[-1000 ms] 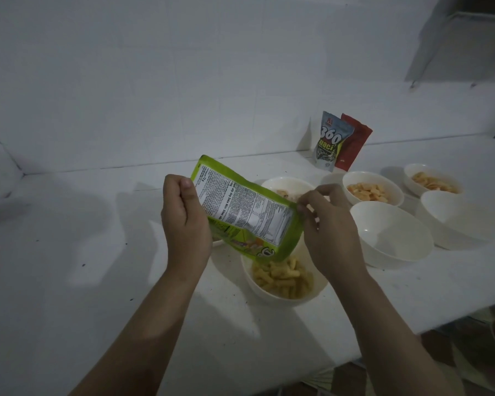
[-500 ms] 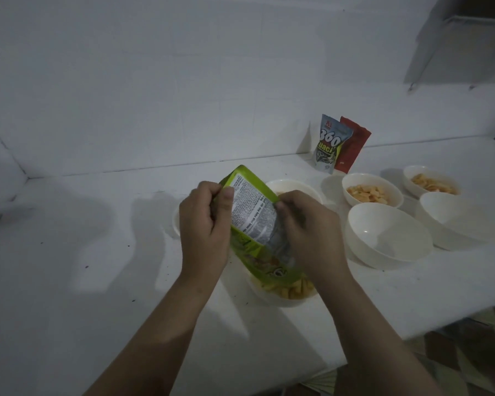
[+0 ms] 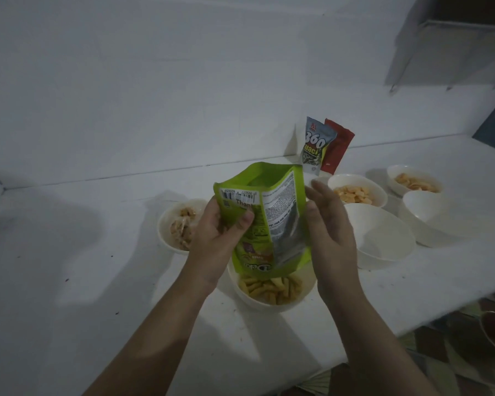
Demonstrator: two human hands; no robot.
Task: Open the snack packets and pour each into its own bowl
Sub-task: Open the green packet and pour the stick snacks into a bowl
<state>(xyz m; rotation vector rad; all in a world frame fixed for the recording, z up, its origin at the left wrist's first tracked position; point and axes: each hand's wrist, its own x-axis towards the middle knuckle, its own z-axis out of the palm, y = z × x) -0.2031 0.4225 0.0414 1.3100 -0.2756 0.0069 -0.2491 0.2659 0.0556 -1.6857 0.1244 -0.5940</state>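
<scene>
My left hand [image 3: 220, 238] grips a green snack packet [image 3: 272, 218] by its left side, holding it upright above a white bowl of yellow stick snacks [image 3: 272, 290]. The packet's mouth faces down toward that bowl. My right hand [image 3: 329, 235] is beside the packet's right edge with fingers straight and apart; whether it touches the foil I cannot tell. A grey "360" packet [image 3: 315, 147] and a red packet [image 3: 336, 150] lean on the back wall.
White bowls stand on the white counter [image 3: 83, 267]: one with snacks at the left [image 3: 177, 224], two with orange snacks at the back right [image 3: 355, 192] [image 3: 415, 181], and two with nothing in them [image 3: 383, 238] [image 3: 435, 215]. The counter's front edge drops off at lower right.
The packet went from tilted over the bowl to upright. My left hand shifted its grip lower on the left side, and my right hand let go and opened beside it.
</scene>
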